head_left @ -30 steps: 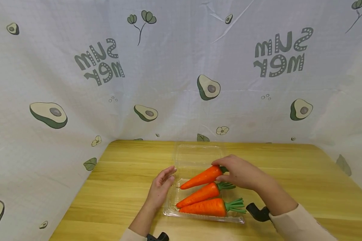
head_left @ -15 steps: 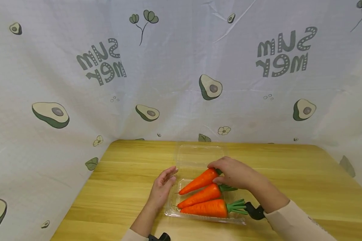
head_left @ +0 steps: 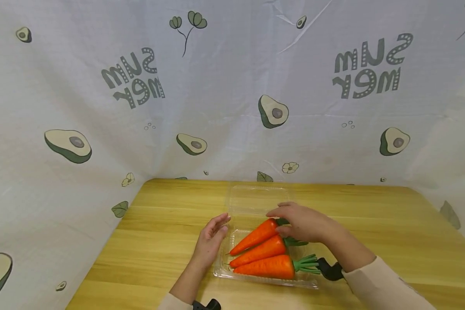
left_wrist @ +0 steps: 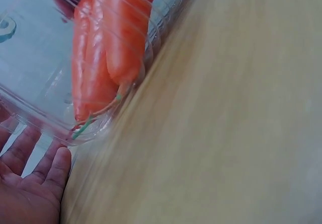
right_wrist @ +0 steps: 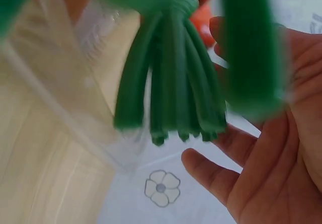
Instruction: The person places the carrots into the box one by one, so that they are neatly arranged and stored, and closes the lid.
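Observation:
Three orange carrots with green tops lie side by side in a clear plastic clamshell box (head_left: 236, 275), tips to the left. The farthest carrot (head_left: 253, 238) has its top under my right hand (head_left: 304, 221), whose fingers are spread and right at the carrot's thick end. The middle carrot (head_left: 260, 251) and the nearest carrot (head_left: 267, 267) lie closer to me, the nearest one's stems reaching over the box's right side. My left hand (head_left: 210, 241), fingers relaxed, is beside the box's left wall. In the right wrist view green stems (right_wrist: 173, 83) partly cover the view.
The box's clear lid (head_left: 259, 199) lies folded back on the wooden table (head_left: 159, 228). A white cloth (head_left: 224, 86) with printed avocados hangs behind and at the sides of the table. Black wrist-camera mounts (head_left: 330, 270) stick out from both wrists.
The farthest carrot has come down toward the middle carrot and now rests in the box. My right hand's fingers have loosened around it. The left hand has stayed nearly still.

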### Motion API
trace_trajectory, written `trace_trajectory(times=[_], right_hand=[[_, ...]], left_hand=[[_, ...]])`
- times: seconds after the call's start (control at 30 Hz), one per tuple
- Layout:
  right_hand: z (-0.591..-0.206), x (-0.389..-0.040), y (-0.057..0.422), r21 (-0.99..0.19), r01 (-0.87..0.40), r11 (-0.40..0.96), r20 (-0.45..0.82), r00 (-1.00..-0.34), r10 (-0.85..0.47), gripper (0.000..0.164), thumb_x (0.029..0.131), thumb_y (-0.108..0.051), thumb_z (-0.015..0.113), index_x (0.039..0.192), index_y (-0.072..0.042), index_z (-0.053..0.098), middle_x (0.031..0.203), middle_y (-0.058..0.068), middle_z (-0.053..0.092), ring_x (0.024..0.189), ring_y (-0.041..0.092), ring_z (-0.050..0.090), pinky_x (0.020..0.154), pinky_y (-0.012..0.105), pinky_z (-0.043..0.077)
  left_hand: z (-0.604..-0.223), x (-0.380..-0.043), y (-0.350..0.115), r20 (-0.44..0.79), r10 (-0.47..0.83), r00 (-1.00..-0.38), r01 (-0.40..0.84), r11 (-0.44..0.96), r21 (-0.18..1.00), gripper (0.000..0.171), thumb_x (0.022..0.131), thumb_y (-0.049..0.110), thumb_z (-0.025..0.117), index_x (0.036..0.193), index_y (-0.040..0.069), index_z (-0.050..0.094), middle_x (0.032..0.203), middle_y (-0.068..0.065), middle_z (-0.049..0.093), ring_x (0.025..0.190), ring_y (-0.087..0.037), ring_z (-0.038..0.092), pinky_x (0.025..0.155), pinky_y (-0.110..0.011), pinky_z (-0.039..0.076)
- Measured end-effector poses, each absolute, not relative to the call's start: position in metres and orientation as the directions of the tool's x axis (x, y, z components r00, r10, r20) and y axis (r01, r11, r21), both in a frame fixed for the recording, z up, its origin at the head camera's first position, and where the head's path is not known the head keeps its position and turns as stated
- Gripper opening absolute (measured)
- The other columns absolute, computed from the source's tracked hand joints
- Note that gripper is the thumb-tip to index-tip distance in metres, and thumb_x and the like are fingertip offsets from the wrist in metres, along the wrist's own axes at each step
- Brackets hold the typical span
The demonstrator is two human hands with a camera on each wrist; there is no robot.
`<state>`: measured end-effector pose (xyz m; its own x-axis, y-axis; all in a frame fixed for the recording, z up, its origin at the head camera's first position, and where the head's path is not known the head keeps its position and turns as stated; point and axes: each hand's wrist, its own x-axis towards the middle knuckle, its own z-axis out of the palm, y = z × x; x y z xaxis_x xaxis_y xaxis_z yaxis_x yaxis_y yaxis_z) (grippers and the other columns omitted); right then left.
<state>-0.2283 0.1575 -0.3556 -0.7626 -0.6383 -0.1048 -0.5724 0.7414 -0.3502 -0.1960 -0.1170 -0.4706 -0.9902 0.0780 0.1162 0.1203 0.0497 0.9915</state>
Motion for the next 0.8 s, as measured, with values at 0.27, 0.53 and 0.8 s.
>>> trace_trajectory(times=[0.27,0.53,0.8], right_hand=[[-0.345,-0.225,0.177,-0.427,-0.492,0.758,-0.049,-0.825,-0.563,0.043,0.099,-0.027,0.067,0.139,-0.011,0.062,0.140,0.014,0.064,0.127,0.038,0.060,0.102,0.058,0.051],[-0.353,-0.219,0.201,-0.667,-0.314,0.676,0.044,-0.922,-0.385,0.044,0.103,-0.033,0.061,0.140,-0.010,0.059,0.144,0.020,0.059,0.129,0.045,0.058,0.102,0.061,0.051],[-0.382,-0.219,0.213,-0.790,-0.108,0.603,0.004,-0.985,-0.171,0.054,0.105,-0.043,0.055,0.147,-0.010,0.052,0.148,0.021,0.053,0.125,0.041,0.059,0.098,0.055,0.055]], left_hand=[[-0.470,-0.195,-0.117,0.119,0.077,-0.990,0.123,0.050,0.991,0.042,0.105,0.012,0.053,0.146,0.002,0.051,0.147,-0.019,0.057,0.141,-0.038,0.050,0.108,-0.024,0.048],[-0.472,-0.197,-0.118,0.121,0.069,-0.990,0.124,0.037,0.992,0.042,0.104,0.012,0.055,0.145,0.002,0.052,0.146,-0.019,0.058,0.140,-0.039,0.050,0.099,-0.010,0.043],[-0.471,-0.196,-0.117,0.128,0.062,-0.990,0.129,0.013,0.992,0.043,0.102,0.011,0.057,0.144,0.002,0.053,0.143,-0.023,0.059,0.135,-0.041,0.054,0.097,-0.016,0.048]])
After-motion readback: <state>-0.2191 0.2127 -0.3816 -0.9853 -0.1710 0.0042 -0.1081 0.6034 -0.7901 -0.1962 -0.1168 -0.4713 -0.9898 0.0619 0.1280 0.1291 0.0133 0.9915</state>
